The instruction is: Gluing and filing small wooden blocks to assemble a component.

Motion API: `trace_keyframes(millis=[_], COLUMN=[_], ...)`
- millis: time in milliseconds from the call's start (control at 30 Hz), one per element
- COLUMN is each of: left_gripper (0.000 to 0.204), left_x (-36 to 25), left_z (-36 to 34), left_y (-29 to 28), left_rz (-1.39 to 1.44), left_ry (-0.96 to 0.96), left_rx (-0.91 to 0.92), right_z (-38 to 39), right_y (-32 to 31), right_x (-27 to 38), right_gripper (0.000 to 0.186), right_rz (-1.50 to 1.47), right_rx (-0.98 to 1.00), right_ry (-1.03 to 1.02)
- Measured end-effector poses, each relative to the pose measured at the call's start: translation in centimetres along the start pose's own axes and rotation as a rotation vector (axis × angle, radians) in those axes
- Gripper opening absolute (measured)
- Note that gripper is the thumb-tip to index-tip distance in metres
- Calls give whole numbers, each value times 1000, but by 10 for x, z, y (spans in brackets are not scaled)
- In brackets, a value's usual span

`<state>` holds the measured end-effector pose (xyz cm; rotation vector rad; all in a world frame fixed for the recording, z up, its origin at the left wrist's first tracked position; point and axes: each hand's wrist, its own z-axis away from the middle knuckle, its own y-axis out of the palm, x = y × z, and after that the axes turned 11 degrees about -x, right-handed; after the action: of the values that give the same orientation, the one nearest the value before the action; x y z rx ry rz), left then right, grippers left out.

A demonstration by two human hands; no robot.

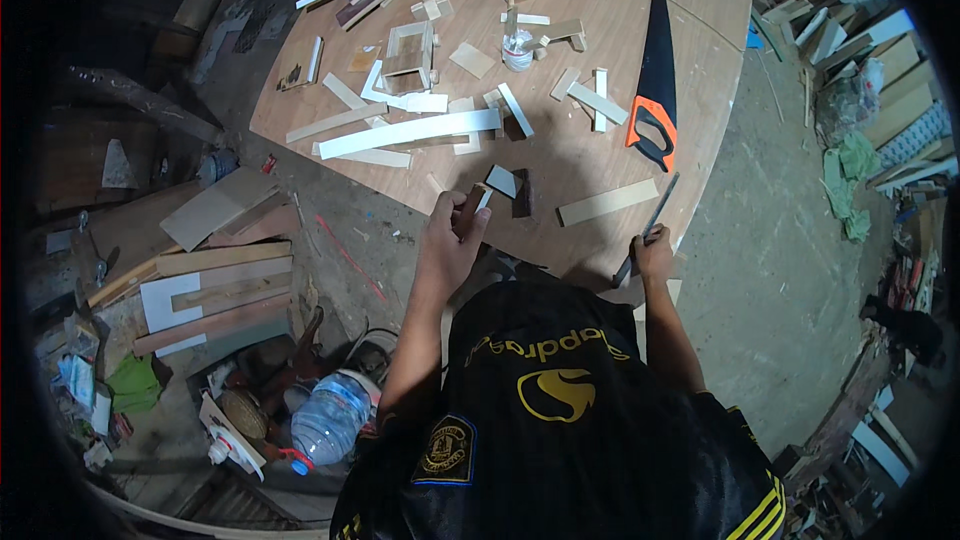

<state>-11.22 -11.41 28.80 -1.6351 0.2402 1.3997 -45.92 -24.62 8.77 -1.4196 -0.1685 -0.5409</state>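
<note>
My left hand [455,238] is closed around a small dark brown wood block [474,202] at the table's near edge. My right hand [655,254] grips a slim grey file [664,196] with a dark handle; its blade points away from me. Between the hands, on the table, lie a small light grey-topped piece [502,180], a dark brown wood block [523,194] and a pale flat wood strip [607,202]. A handsaw [655,80] with an orange and black handle rests beyond my right hand.
The wooden table [560,155] bears several wood strips, a curved white strip [410,134], small wooden boxes [408,52] and a white jar [517,52]. Boards [220,285] and a large plastic bottle [332,418] stand at left. Scrap wood and bags line the right side.
</note>
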Motion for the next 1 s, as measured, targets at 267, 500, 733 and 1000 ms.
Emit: trace_keyframes(millis=[267,500,733,1000], left_gripper=[19,29,27,24], left_x=[-22,-31,-25,-5], left_z=[26,35,20,24], left_y=[31,60,95,214], left_rz=[52,454,-21,-263], left_ry=[-144,-317,7,616], left_rx=[-88,61,84,539], right_z=[-19,-28,-3,50], right_y=[-5,-41,-72,-108], right_x=[-29,-16,-20,-42], right_gripper=[29,26,49,58], right_rz=[-386,-1104,-1092,-1021], right_rx=[30,164,375,216], right_ry=[84,350,328,330])
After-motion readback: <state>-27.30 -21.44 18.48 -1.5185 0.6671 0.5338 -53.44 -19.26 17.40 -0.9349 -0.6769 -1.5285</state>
